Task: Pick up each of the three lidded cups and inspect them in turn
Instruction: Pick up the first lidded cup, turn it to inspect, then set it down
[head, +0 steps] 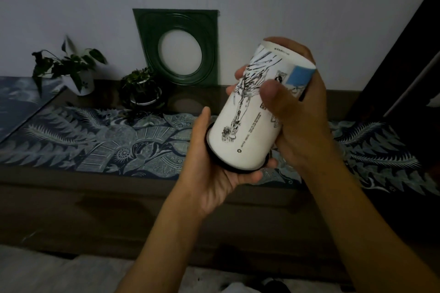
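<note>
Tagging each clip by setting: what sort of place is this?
Probably a room in a home: two potted plants and a green frame against the wall, on a cabinet with a patterned cloth.

Cup (pixel 247 112) held above table (pixel 71 185), upside down and tilted, lid (pixel 215 157) at lower end. Left hand (pixel 214 173) under lid end; right hand (pixel 297 107) around upper body. Patterned cloth (pixel 95 140) on table, below cup. Two potted plants (pixel 69 66) (pixel 140 85) at table rear, left of cup. Square frame (pixel 181 45) against wall, behind right-hand plant.
</note>
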### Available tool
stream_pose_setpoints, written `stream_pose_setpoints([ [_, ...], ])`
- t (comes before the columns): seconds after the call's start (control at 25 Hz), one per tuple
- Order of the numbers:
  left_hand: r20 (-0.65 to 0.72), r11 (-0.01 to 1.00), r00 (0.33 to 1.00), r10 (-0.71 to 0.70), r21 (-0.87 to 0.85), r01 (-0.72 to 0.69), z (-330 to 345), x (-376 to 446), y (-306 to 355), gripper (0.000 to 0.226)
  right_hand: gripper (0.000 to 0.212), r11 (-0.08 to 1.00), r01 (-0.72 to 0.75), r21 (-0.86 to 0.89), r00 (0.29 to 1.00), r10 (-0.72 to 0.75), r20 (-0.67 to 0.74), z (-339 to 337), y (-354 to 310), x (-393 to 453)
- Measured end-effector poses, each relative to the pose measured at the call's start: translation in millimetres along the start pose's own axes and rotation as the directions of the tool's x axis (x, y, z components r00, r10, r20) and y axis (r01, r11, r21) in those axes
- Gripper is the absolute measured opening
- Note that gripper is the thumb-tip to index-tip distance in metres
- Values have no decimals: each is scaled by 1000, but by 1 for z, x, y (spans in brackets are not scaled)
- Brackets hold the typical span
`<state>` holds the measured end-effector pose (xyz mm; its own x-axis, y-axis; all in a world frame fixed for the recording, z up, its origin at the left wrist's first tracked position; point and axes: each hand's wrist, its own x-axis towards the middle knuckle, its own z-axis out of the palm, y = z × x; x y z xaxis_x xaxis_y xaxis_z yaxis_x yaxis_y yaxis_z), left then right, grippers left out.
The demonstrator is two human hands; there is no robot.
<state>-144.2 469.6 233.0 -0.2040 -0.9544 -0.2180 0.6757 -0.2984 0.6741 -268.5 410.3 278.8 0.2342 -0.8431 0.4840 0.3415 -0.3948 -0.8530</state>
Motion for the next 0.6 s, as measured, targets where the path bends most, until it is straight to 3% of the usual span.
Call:
stream_pose_setpoints([
  [0.08, -67, 975, 974, 217, 69, -212, 3, 3, -6, 69, 76, 1000, 20, -15, 990, -22, -143, 6, 2, -2],
  [0.16, -111, 868, 872, 476, 218, -446, 7, 7, -14, 53, 61, 999, 35, -12, 963, -37, -268, 13, 5, -5],
  [0.24, -148, 818, 816, 559, 261, -513, 7, 10, -19, 49, 56, 999, 44, -16, 957, -46, -286, 15, 6, -6],
  [0.32, -152, 878, 866, 476, 141, -458, 6, 9, -16, 55, 65, 999, 40, -31, 975, -45, -217, 12, 5, -5],
  [0.44, -94, 979, 976, 198, -37, -202, 2, 3, -8, 65, 87, 997, 60, -47, 998, -61, -19, 5, 2, -1],
  [0.6, 49, 992, 995, -91, -78, 94, -7, -2, -1, 74, 91, 994, 44, -97, 992, -32, 120, 2, -2, 0],
])
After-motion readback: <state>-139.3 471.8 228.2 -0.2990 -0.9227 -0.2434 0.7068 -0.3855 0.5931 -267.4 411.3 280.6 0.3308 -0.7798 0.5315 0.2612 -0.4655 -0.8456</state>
